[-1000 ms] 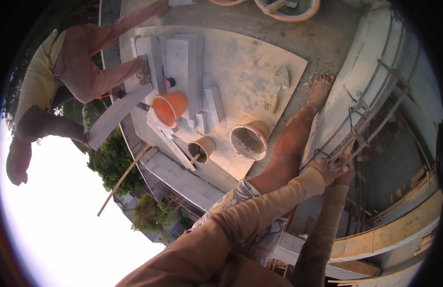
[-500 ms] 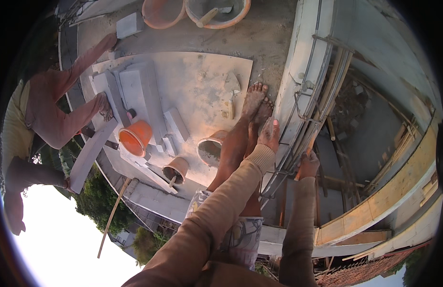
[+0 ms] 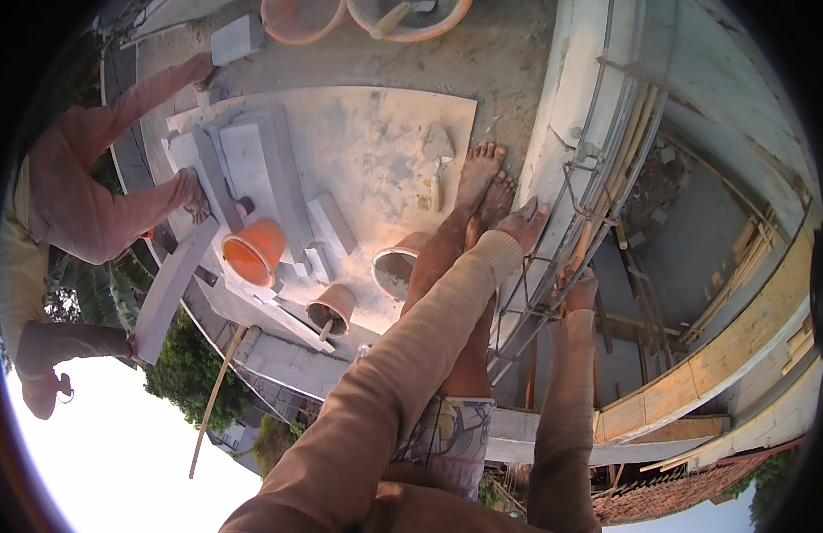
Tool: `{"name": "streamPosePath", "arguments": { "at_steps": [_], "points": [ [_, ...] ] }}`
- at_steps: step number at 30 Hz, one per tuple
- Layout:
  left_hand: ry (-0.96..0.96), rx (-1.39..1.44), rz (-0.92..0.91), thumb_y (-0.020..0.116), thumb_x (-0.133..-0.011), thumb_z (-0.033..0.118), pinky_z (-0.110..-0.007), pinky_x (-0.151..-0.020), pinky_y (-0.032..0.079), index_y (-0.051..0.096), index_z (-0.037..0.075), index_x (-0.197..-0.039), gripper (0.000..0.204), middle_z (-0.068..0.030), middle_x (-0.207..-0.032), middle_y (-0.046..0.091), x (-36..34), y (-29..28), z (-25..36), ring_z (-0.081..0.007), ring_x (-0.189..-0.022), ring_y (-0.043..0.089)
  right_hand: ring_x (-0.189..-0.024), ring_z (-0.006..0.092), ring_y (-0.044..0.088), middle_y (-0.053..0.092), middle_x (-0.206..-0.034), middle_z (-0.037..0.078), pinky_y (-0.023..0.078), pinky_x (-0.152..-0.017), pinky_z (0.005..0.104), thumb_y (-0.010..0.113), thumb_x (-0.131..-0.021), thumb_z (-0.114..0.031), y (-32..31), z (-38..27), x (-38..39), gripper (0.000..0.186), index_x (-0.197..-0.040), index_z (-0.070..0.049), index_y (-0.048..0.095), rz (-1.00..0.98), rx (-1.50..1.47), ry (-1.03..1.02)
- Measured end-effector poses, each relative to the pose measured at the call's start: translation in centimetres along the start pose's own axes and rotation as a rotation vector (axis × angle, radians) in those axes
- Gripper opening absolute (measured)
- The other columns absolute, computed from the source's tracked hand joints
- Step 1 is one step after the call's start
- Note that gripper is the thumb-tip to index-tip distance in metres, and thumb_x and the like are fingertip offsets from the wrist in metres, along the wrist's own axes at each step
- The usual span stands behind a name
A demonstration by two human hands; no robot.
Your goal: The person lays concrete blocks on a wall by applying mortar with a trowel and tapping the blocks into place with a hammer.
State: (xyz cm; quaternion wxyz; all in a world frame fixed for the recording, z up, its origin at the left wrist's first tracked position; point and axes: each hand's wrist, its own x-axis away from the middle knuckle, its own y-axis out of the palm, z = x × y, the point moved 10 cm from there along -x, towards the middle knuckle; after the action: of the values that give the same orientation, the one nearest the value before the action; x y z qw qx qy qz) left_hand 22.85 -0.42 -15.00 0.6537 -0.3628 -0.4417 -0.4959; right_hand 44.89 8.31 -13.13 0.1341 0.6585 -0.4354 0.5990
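Note:
My left hand (image 3: 522,226) rests on the edge of the pale concrete ledge (image 3: 567,107), fingers stretched out beside the steel rebar (image 3: 518,302). Lower and to the right, my right hand (image 3: 579,291) is closed around what looks like a thin wooden stick (image 3: 582,244), among the rebar and tie wires; its fingertips are partly hidden. Bamboo poles (image 3: 638,124) run along the ledge just beyond. My bare feet (image 3: 482,182) stand left of the ledge, near a trowel (image 3: 437,164) lying on a board (image 3: 367,133).
Orange buckets (image 3: 254,253), a mortar bucket (image 3: 398,266) and grey blocks (image 3: 262,173) stand on the board. At the left another person (image 3: 91,195) holds a long grey block (image 3: 173,289). Right of the ledge is a deep opening (image 3: 687,240) with timber. Mortar tubs (image 3: 409,34) stand at the top.
My left hand has slid forward and slightly right along the ledge. My right hand has moved a little forward among the rebar. The other person's arm has shifted slightly.

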Motion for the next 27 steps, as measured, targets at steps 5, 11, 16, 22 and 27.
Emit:
{"name": "streamPosePath", "arguments": {
  "at_steps": [5, 11, 16, 22, 27],
  "points": [
    [-0.014, 0.222, 0.019, 0.022, -0.103, 0.064, -0.043, -0.121, 0.027, 0.04, 0.01, -0.153, 0.076, -0.0241, -0.154, 0.041, -2.0, -0.1, -1.2, -0.039, -0.145, 0.035, -0.043, 0.0138, 0.046, 0.055, -0.067, 0.003, 0.033, -0.037, 0.0299, 0.058, -0.1, -0.009, 0.9, 0.0, -2.6, 0.004, -0.099, -0.005, 0.057, -0.023, -0.002, 0.02],
    [-0.011, 0.301, 0.08, 0.026, -0.106, 0.057, -0.038, -0.118, 0.026, 0.04, 0.002, -0.149, 0.071, -0.0203, -0.15, 0.045, -5.6, -0.3, -2.8, -0.0332, -0.142, 0.037, -0.043, 0.0143, 0.05, 0.055, -0.064, 0.002, 0.038, -0.037, 0.0324, 0.054, -0.104, -0.022, 1.3, -1.1, -1.7, 0.017, -0.097, -0.008, 0.059, -0.138, -0.406, 0.133],
    [-0.118, 0.83, -0.011, 0.035, -0.107, 0.051, -0.039, -0.106, 0.044, 0.047, 0.004, -0.144, 0.061, -0.0166, -0.138, 0.055, -8.6, 0.1, -7.5, -0.0283, -0.129, 0.052, -0.046, 0.0106, 0.054, 0.062, -0.079, 0.006, 0.042, -0.037, 0.0281, 0.058, -0.103, -0.025, 2.6, -2.1, 1.3, 0.026, -0.113, -0.001, 0.059, 0.014, -0.229, 0.0],
    [-0.042, 1.133, -0.206, 0.051, -0.104, 0.04, -0.036, -0.093, 0.056, 0.052, 0.004, -0.136, 0.048, -0.0116, -0.124, 0.064, -6.8, 6.0, -1.5, -0.0235, -0.11, 0.065, -0.045, 0.0093, 0.051, 0.062, -0.082, 0.007, 0.04, -0.037, 0.0263, 0.058, -0.101, -0.014, -1.8, 0.6, 0.4, 0.027, -0.119, 0.005, 0.058, -0.029, -0.245, -0.039],
    [0.214, 0.595, -0.138, 0.057, -0.099, 0.033, -0.038, -0.092, 0.055, 0.051, 0.003, -0.136, 0.047, -0.0115, -0.127, 0.063, -5.5, 0.3, -0.5, -0.0267, -0.113, 0.064, -0.054, 0.0144, 0.056, 0.064, -0.086, 0.01, 0.048, -0.049, 0.0303, 0.06, -0.097, -0.015, 1.9, -1.2, 1.9, 0.041, -0.133, 0.006, 0.056, -0.154, -0.215, -0.096]
  ]
}}
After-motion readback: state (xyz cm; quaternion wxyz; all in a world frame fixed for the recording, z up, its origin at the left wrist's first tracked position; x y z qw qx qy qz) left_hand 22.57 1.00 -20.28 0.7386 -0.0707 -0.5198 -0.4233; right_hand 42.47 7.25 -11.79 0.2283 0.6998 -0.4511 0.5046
